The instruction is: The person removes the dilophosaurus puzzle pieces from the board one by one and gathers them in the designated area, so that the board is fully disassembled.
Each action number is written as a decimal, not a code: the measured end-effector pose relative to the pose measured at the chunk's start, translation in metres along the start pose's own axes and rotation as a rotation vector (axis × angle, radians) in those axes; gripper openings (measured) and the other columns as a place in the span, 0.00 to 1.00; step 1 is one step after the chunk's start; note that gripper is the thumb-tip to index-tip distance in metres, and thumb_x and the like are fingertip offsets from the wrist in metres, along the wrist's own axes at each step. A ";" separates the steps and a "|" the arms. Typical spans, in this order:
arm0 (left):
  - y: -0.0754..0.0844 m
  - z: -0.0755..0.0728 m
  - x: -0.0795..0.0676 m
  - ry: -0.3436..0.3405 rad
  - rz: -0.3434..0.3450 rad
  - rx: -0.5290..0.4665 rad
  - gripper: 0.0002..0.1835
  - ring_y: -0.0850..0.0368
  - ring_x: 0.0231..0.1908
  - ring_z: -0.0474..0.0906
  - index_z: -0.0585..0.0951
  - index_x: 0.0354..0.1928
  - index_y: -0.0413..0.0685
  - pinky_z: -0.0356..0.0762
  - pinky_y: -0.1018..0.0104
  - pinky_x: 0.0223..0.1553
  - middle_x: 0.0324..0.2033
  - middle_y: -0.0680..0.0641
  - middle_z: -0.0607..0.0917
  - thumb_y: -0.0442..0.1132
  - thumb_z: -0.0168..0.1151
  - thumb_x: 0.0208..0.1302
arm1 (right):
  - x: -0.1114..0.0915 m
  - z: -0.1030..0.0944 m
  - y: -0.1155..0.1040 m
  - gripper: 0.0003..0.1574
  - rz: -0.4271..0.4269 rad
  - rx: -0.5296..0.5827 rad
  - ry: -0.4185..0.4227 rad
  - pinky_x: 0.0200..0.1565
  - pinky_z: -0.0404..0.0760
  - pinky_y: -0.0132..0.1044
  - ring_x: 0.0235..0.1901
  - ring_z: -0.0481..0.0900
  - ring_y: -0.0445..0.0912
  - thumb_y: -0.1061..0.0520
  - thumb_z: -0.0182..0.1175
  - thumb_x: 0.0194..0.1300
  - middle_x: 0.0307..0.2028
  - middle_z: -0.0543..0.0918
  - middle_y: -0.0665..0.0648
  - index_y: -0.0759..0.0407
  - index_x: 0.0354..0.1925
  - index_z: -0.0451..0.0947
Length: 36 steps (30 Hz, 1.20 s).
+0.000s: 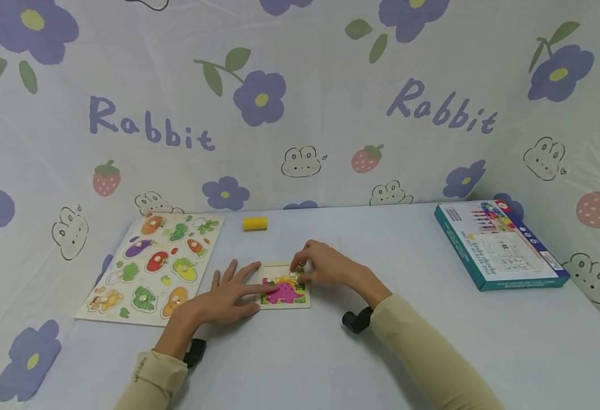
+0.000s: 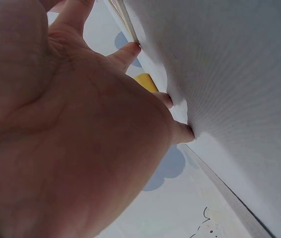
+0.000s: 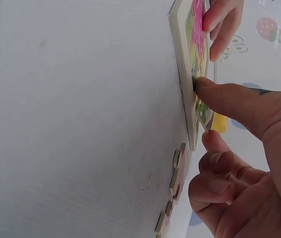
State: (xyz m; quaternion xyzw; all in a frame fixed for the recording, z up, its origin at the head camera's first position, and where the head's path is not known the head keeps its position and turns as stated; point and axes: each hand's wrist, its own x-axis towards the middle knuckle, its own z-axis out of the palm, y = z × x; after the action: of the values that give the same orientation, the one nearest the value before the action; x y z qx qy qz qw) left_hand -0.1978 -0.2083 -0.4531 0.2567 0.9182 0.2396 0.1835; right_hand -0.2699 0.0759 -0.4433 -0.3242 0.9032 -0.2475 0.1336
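Observation:
A small framed jigsaw puzzle point(image 1: 285, 295) with a pink dinosaur lies flat on the white table. My left hand point(image 1: 229, 297) is spread at its left side; the index finger reaches over the frame and rests on the dinosaur picture. Over the puzzle's upper right corner, my right hand point(image 1: 325, 265) pinches a puzzle piece point(image 3: 203, 115) between thumb and index finger. The piece is tilted, with one edge raised above the frame, as the right wrist view shows. The other right-hand fingers are curled. In the left wrist view, the left palm hides the puzzle's face.
A board of vegetable pictures point(image 1: 143, 267) lies left of the puzzle. A yellow cylinder point(image 1: 254, 224) stands behind it. A teal-edged box point(image 1: 502, 245) lies at the right. Several small flat pieces point(image 3: 175, 181) lie beyond the frame in the right wrist view.

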 end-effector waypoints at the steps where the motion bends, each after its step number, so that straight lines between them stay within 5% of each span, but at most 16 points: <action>1: 0.000 0.000 0.000 0.000 -0.003 0.005 0.26 0.21 0.82 0.27 0.74 0.76 0.74 0.24 0.14 0.73 0.87 0.42 0.47 0.48 0.57 0.78 | 0.000 0.000 0.000 0.13 0.002 0.003 0.003 0.49 0.78 0.38 0.48 0.77 0.48 0.54 0.74 0.68 0.49 0.82 0.55 0.49 0.51 0.89; 15: 0.000 0.000 0.001 0.000 -0.011 0.015 0.26 0.21 0.82 0.28 0.74 0.76 0.72 0.26 0.14 0.73 0.86 0.41 0.47 0.49 0.57 0.78 | -0.002 -0.004 0.004 0.14 0.008 0.016 0.083 0.44 0.81 0.31 0.41 0.79 0.43 0.58 0.67 0.73 0.47 0.87 0.54 0.57 0.54 0.89; 36: 0.000 0.000 0.001 0.001 -0.013 0.018 0.26 0.21 0.82 0.28 0.74 0.75 0.73 0.26 0.15 0.73 0.87 0.42 0.47 0.48 0.57 0.78 | -0.002 -0.002 0.010 0.11 0.035 0.129 0.122 0.32 0.78 0.29 0.32 0.76 0.42 0.60 0.64 0.75 0.40 0.89 0.52 0.54 0.51 0.89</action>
State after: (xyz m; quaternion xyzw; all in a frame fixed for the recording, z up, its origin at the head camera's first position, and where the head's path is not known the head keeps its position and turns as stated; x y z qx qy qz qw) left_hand -0.1987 -0.2072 -0.4537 0.2523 0.9220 0.2305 0.1822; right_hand -0.2741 0.0847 -0.4469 -0.2836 0.8974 -0.3220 0.1031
